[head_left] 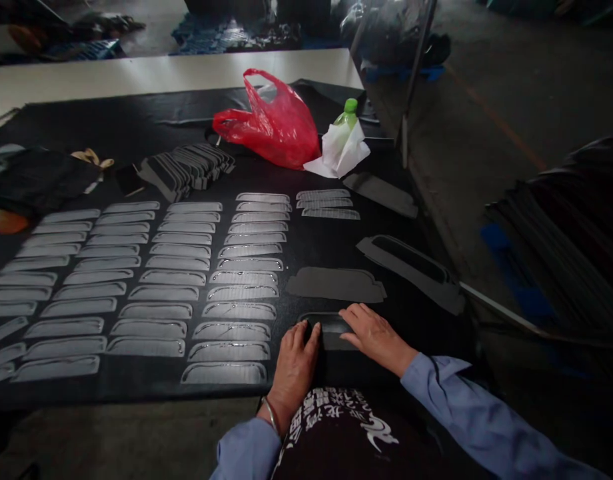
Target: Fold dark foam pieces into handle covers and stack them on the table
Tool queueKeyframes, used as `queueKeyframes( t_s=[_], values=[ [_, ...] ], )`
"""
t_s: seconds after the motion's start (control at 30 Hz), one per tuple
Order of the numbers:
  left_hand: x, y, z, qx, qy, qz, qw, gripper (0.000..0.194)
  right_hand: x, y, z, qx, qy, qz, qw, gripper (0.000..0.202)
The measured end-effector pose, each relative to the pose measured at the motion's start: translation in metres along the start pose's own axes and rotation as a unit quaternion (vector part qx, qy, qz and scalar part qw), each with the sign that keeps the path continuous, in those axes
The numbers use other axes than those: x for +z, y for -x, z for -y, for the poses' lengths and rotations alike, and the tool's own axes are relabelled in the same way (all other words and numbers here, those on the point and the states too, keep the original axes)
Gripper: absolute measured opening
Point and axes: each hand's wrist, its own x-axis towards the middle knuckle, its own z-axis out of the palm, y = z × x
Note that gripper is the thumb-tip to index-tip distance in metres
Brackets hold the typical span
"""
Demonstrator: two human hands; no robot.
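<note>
Directly before me on the black table lies a long grey flat piece (pixel 336 341) with a darker strip along its upper part. My left hand (pixel 297 353) rests at its left end, index finger and thumb apart and stretched forward. At the right end, my right hand (pixel 379 335) has its fingers extended over the upper edge, with the thumb apart on the surface. Both hands touch the piece without visibly gripping it; some fingertips are hard to make out. Just beyond lies a plain grey cut piece (pixel 336 284). A grey piece with a dark raised outline (pixel 411 270) lies farther right.
Rows of shiny-edged grey strips (pixel 241 293) cover the table's left side. Farther back are a fanned stack of grey pieces (pixel 186 168), a red plastic bag (pixel 276 127) and a green-capped bottle (pixel 350 110) wrapped in white paper. A metal post (pixel 416 73) stands at the far right corner.
</note>
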Motion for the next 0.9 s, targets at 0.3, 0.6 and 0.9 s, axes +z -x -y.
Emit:
queueKeyframes(
  t_s=[0.3, 0.6, 0.9],
  values=[
    [0.003, 0.0, 0.004, 0.03, -0.017, -0.023, 0.999, 0.04, 0.002, 0.057, -0.024, 0.2, -0.051, -0.125, 0.97, 0.016],
    [-0.002, -0.002, 0.005, 0.066, -0.054, -0.017, 0.996, 0.041, 0.025, 0.061, -0.02, 0.3, -0.074, -0.116, 0.944, 0.02],
    [0.004, -0.001, 0.009, 0.094, -0.042, -0.037, 0.994, 0.037, 0.014, 0.048, -0.011, 0.392, -0.056, -0.043, 0.917, 0.015]
  ],
)
